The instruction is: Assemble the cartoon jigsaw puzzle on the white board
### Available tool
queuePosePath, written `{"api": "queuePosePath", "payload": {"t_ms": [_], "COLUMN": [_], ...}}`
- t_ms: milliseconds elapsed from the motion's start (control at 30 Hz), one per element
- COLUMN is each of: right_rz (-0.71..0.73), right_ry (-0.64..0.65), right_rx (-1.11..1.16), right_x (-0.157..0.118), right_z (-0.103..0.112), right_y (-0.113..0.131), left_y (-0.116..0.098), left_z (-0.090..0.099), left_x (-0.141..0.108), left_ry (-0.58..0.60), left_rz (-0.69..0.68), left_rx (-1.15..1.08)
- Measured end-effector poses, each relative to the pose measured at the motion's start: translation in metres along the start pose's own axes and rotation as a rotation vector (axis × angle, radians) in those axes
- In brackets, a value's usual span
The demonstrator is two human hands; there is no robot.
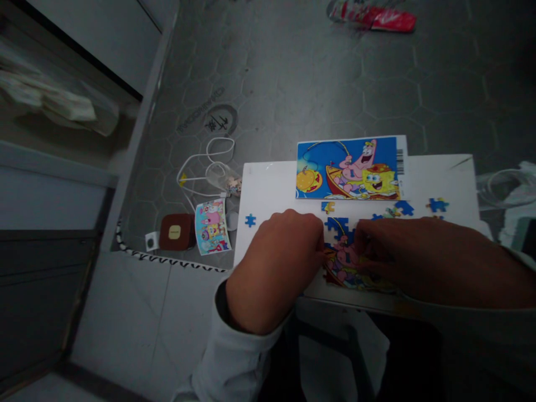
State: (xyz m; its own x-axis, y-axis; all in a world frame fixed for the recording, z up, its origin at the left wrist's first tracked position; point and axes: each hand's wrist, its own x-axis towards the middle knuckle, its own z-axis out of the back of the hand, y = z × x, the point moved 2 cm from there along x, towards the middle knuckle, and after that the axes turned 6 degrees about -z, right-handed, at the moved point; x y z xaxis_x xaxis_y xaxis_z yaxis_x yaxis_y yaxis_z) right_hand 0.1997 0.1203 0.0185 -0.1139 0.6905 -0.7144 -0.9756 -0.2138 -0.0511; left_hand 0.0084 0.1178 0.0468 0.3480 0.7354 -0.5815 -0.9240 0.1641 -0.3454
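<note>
A partly assembled cartoon jigsaw puzzle [345,259] lies at the near edge of the white table. My left hand [278,262] is curled at its left side, fingertips touching the edge of the joined pieces; most of its fingers are hidden behind the knuckles. Over the right part of the puzzle is my right hand [402,245], its fingers bent together and pointing down onto the pieces. What the fingertips pinch is too dark to make out. Just above lies a loose yellow and blue puzzle piece [328,207]. The reference picture card [352,170] rests beyond the puzzle.
Loose pieces [438,205] lie to the right, and a blue piece [250,220] at the left of the white table [268,184]. On the floor are a white cable [196,178], a brown box [176,231], a picture sheet [213,226] and a red package [391,19].
</note>
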Motion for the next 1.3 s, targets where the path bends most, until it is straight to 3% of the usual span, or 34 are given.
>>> {"api": "queuePosePath", "payload": {"t_ms": [300,467,667,1167,1300], "right_rz": [0.005,0.014,0.009,0.045,0.026], "right_ry": [-0.01,0.003,-0.016,-0.096,-0.035], "right_rx": [0.003,-0.002,0.003,0.051,0.073], "right_x": [-0.001,-0.002,-0.001,-0.003,-0.005], "right_z": [-0.001,0.002,0.004,0.005,0.009], "right_y": [0.0,0.003,0.002,0.003,0.006], "left_y": [-0.002,0.015,0.021,0.021,0.021], "left_z": [0.003,0.013,0.017,0.019,0.018], "left_x": [-0.004,-0.012,-0.015,-0.011,-0.011], "left_ry": [-0.052,-0.171,-0.21,-0.06,-0.068], "left_rz": [-0.009,0.157,0.19,0.199,0.2], "left_rx": [0.036,0.055,0.064,0.084,0.076]}}
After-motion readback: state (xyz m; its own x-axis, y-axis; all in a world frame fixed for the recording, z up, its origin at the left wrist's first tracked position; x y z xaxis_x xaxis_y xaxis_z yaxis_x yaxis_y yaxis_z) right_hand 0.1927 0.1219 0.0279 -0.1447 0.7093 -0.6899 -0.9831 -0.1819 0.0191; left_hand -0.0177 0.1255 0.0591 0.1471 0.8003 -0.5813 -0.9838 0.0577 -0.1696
